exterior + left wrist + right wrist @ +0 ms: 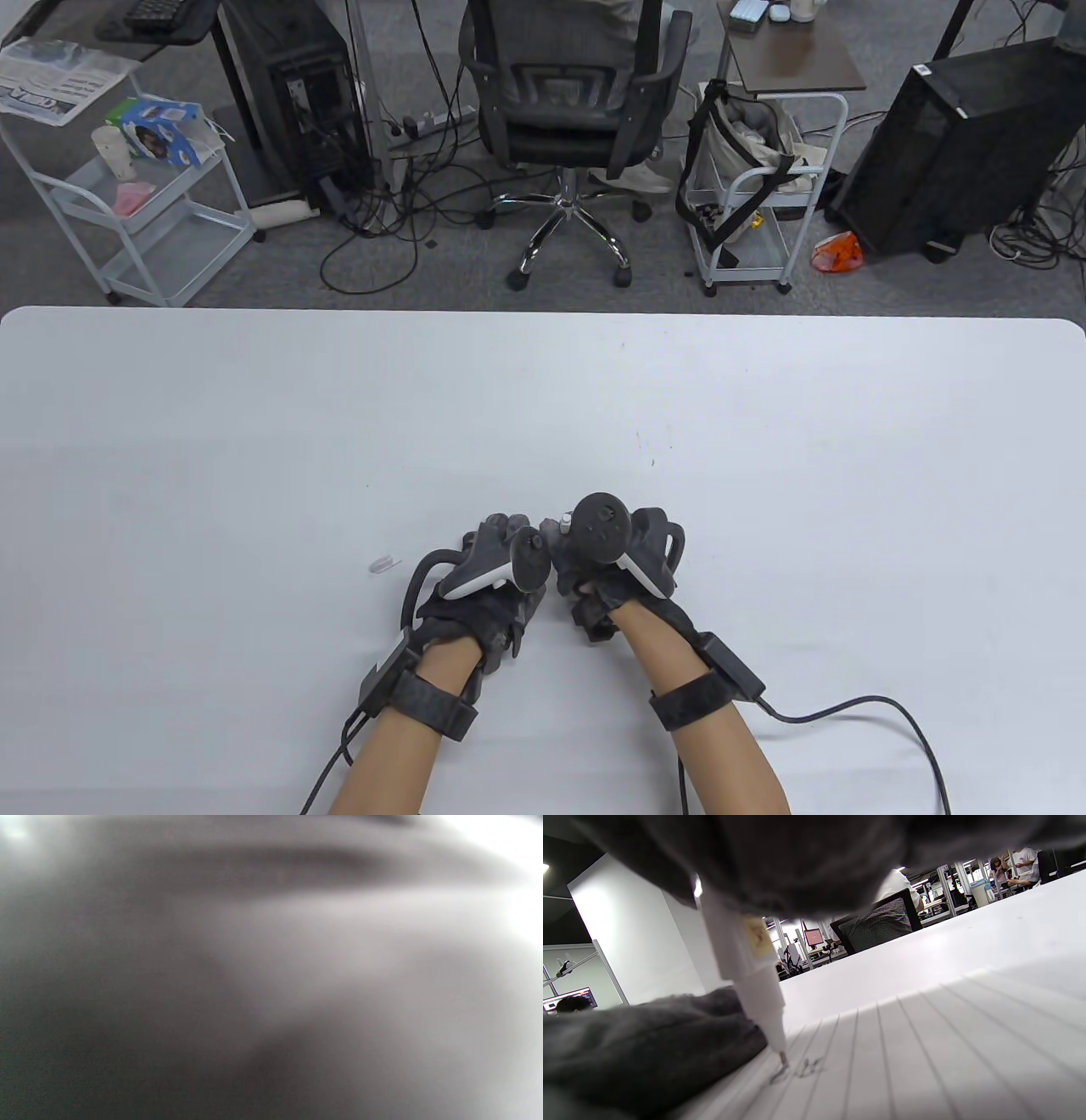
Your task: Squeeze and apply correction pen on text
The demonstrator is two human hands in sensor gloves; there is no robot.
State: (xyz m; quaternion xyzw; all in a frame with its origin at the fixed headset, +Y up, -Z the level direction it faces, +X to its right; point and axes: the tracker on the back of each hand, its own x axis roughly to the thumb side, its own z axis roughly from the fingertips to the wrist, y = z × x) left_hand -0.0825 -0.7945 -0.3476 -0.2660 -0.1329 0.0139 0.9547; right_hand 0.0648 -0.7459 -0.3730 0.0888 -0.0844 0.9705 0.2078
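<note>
My right hand (pixel 594 586) grips a white correction pen (pixel 746 955), held nearly upright. Its metal tip (pixel 783 1060) touches the lined paper (pixel 925 1052) at the left end of a short handwritten word (pixel 808 1068). My left hand (pixel 501 531) lies palm down right beside the right hand and rests on the paper, just left of the pen tip in the right wrist view (pixel 640 1043). It holds nothing that I can see. In the table view the trackers hide the pen and the paper. The left wrist view is a grey blur.
A small clear cap (pixel 383 564) lies on the white table (pixel 254 424), left of my left hand. Glove cables trail off the near edge. Past the far edge are an office chair (pixel 564 102), carts and computer towers.
</note>
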